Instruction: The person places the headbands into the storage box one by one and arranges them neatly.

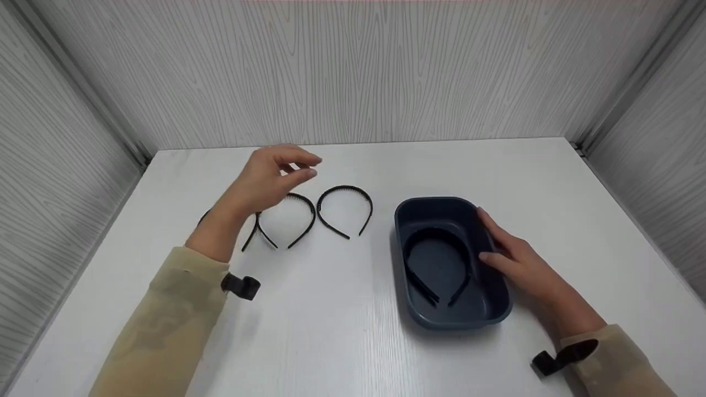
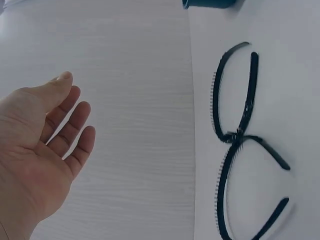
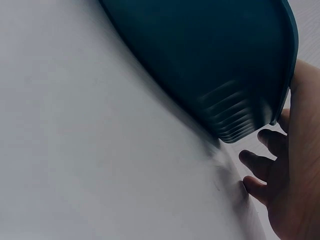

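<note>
My left hand [image 1: 270, 176] hovers over the table with nothing in it, its fingers loosely bent and thumb apart. Below it lie three thin black toothed headbands: a right one [image 1: 345, 187], a middle one [image 1: 313, 215] and a left one [image 1: 250, 237] partly hidden by my wrist. Two headbands show in the left wrist view, one headband [image 2: 216, 100] touching the other [image 2: 220, 195]. My right hand [image 1: 521, 267] grips the right wall of a dark blue plastic bin [image 1: 458, 323], thumb inside and fingers outside. Inside the bin lie black headbands [image 1: 422, 286], overlapping so that their number is unclear.
The white table [image 1: 320, 320] meets a grey wood-grain panel [image 1: 358, 71] at the back. Similar side panels stand at left [image 1: 49, 127] and right [image 1: 651, 138]. A dark strap with a small block [image 1: 241, 286] sits on each wrist.
</note>
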Action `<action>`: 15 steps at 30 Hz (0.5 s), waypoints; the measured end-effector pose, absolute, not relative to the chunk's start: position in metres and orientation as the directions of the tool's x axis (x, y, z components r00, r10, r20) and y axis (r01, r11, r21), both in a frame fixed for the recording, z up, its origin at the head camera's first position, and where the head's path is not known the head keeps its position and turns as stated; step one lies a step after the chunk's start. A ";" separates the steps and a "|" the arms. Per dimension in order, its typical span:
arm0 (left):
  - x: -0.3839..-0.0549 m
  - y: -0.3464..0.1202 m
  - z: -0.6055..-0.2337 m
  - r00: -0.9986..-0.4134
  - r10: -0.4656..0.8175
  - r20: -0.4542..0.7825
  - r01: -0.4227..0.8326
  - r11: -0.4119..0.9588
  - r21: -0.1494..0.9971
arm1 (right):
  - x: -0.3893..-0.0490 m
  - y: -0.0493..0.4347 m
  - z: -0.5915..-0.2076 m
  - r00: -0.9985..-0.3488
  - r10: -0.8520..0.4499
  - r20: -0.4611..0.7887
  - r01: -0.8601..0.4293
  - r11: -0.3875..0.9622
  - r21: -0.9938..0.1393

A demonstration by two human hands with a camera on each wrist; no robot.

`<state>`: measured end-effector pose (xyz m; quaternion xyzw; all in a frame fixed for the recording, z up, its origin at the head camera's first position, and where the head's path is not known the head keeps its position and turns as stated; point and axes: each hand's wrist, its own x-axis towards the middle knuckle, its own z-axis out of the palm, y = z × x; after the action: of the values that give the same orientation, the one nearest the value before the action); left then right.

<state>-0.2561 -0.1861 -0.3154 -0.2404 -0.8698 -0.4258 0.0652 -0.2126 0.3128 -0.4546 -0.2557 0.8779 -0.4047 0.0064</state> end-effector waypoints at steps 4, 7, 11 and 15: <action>-0.258 -0.214 -0.317 -0.905 0.284 0.317 0.424 0.545 0.723 | -0.211 0.314 -0.453 -0.871 -0.452 0.194 -0.443 0.549 -0.709; -0.262 -0.234 -0.324 -0.918 0.245 0.313 0.397 0.562 0.726 | -0.209 0.316 -0.454 -0.872 -0.449 0.194 -0.440 0.546 -0.713; -0.267 -0.257 -0.336 -0.934 0.209 0.290 0.357 0.590 0.724 | -0.204 0.318 -0.456 -0.872 -0.446 0.200 -0.441 0.539 -0.718; -0.270 -0.277 -0.350 -0.961 0.171 0.217 0.276 0.617 0.737 | -0.200 0.319 -0.457 -0.873 -0.444 0.200 -0.439 0.540 -0.718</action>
<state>-0.2698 -0.2773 -0.3496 -0.1247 -0.8969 -0.4195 0.0628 -0.1995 0.3190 -0.4571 -0.2516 0.8774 -0.4085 0.0030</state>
